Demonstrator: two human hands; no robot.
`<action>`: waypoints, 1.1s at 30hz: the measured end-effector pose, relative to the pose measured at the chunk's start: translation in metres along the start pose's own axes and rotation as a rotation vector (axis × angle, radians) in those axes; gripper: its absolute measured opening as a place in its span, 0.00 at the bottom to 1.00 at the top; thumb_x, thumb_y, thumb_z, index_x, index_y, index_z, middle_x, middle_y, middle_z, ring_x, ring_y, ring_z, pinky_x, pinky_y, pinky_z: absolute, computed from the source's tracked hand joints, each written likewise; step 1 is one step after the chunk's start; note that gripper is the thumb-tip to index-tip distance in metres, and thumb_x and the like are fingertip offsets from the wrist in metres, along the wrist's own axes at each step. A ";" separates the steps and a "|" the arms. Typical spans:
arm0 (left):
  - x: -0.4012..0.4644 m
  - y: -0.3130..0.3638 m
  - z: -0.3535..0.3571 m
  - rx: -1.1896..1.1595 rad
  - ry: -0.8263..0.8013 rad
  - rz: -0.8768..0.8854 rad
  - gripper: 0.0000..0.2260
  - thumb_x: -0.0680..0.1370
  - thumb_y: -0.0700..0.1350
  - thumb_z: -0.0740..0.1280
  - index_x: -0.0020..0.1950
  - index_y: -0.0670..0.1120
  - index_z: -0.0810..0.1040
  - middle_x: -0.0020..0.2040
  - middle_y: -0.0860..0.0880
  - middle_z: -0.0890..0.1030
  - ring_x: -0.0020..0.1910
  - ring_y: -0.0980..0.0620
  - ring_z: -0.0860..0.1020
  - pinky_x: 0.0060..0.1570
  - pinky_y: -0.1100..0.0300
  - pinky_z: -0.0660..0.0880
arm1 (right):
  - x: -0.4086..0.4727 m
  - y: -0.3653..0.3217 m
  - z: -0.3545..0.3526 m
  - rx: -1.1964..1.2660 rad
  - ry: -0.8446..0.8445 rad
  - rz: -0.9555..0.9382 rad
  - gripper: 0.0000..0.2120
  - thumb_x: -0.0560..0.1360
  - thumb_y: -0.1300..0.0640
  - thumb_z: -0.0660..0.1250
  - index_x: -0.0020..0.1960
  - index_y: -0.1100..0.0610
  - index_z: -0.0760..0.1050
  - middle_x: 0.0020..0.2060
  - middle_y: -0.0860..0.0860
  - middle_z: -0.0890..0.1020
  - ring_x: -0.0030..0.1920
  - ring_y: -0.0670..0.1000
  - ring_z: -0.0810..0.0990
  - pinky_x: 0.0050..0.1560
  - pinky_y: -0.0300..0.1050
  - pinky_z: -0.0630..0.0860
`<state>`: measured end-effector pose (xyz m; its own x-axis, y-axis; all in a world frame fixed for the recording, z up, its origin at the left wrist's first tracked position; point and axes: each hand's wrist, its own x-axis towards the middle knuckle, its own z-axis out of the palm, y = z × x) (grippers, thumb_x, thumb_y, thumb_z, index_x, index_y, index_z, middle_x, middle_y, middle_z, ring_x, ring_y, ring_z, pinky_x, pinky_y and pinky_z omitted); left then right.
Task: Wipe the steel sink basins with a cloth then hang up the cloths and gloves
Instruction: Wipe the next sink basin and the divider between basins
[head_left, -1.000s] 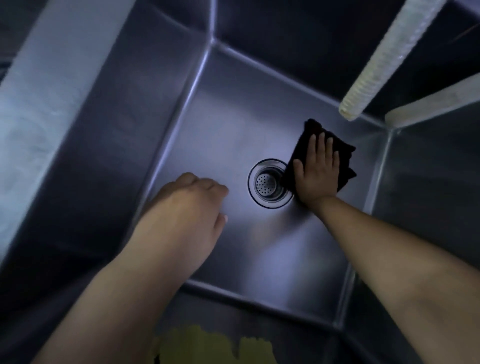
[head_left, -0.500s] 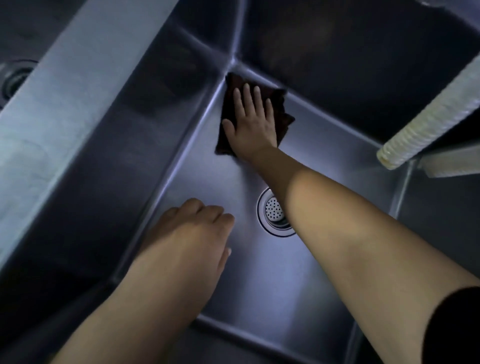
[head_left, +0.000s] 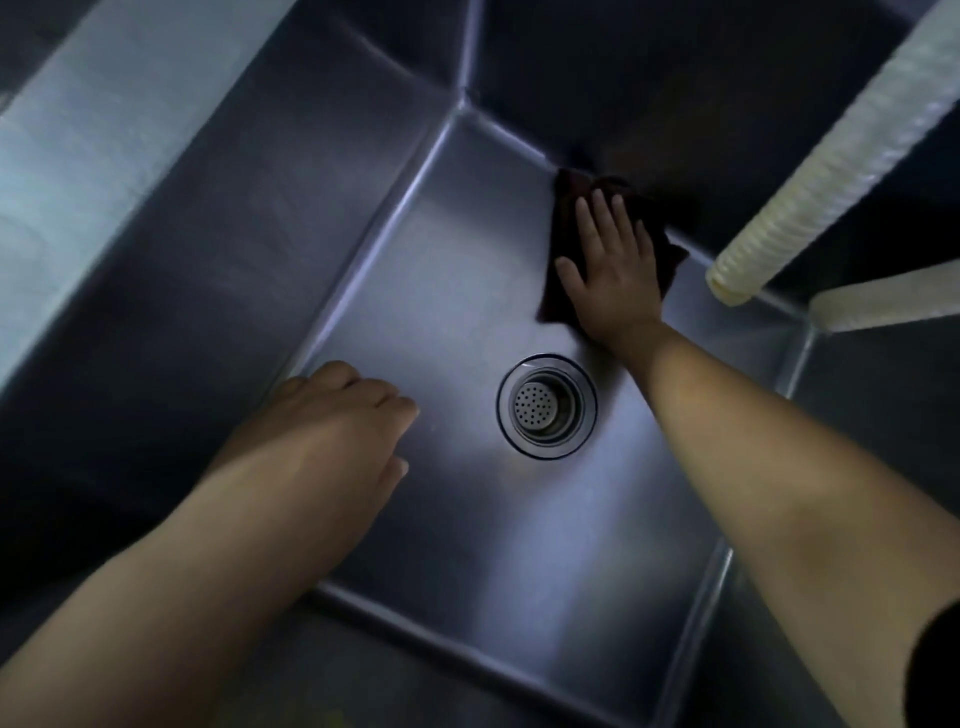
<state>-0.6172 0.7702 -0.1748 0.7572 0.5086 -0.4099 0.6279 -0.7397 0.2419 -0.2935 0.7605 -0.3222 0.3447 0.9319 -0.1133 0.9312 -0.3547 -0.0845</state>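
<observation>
Steel basin: right hand flat on cloth, left hand seemingly loosely curled.

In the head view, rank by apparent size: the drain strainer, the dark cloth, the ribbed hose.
1. Ribbed hose, though it is nearer the camera.
2. Dark cloth, partly hidden under the right hand.
3. Drain strainer.

Steel sink basin, one drain strainer set in its floor. Dark cloth flat on floor at far wall
</observation>
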 end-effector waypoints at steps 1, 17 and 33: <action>0.001 0.000 0.000 -0.012 -0.001 -0.003 0.16 0.71 0.52 0.69 0.57 0.50 0.79 0.53 0.53 0.81 0.53 0.47 0.76 0.51 0.49 0.75 | -0.010 0.011 -0.001 -0.008 0.001 0.023 0.32 0.78 0.43 0.54 0.78 0.54 0.51 0.77 0.53 0.55 0.77 0.54 0.50 0.75 0.49 0.43; -0.008 0.022 -0.018 -0.110 0.062 0.064 0.17 0.70 0.44 0.72 0.58 0.45 0.80 0.56 0.47 0.82 0.54 0.41 0.76 0.53 0.46 0.75 | -0.205 -0.023 0.015 0.037 -0.040 0.328 0.35 0.74 0.40 0.51 0.76 0.57 0.57 0.75 0.59 0.58 0.76 0.61 0.54 0.74 0.57 0.48; -0.003 0.014 -0.005 -0.072 0.069 0.086 0.20 0.68 0.51 0.63 0.58 0.48 0.80 0.51 0.46 0.83 0.50 0.41 0.79 0.50 0.43 0.77 | -0.112 0.066 0.008 -0.025 -0.007 0.414 0.34 0.76 0.40 0.48 0.78 0.54 0.49 0.77 0.56 0.53 0.77 0.57 0.49 0.75 0.54 0.45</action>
<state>-0.6096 0.7605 -0.1662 0.8180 0.4752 -0.3241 0.5692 -0.7498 0.3374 -0.2715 0.6320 -0.3232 0.6896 0.7106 -0.1392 0.7170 -0.6970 -0.0061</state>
